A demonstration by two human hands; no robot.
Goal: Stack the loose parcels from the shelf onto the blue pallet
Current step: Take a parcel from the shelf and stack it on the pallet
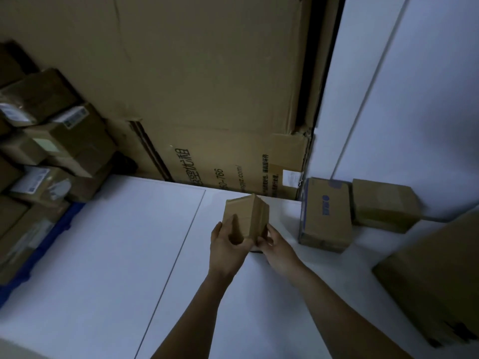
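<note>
Both hands, left hand point(228, 244) and right hand point(276, 246), have their fingers closed around the small parcel point(246, 218), held above the white shelf point(129, 242), well right of the blue pallet point(41, 252), its stacked parcels point(51, 141) nearer the left hand.

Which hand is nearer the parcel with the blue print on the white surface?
Right. The right hand holds the small box on the side facing the blue-printed parcel, a gap apart from it. The left hand holds the box's far side, farther from that parcel.
</note>
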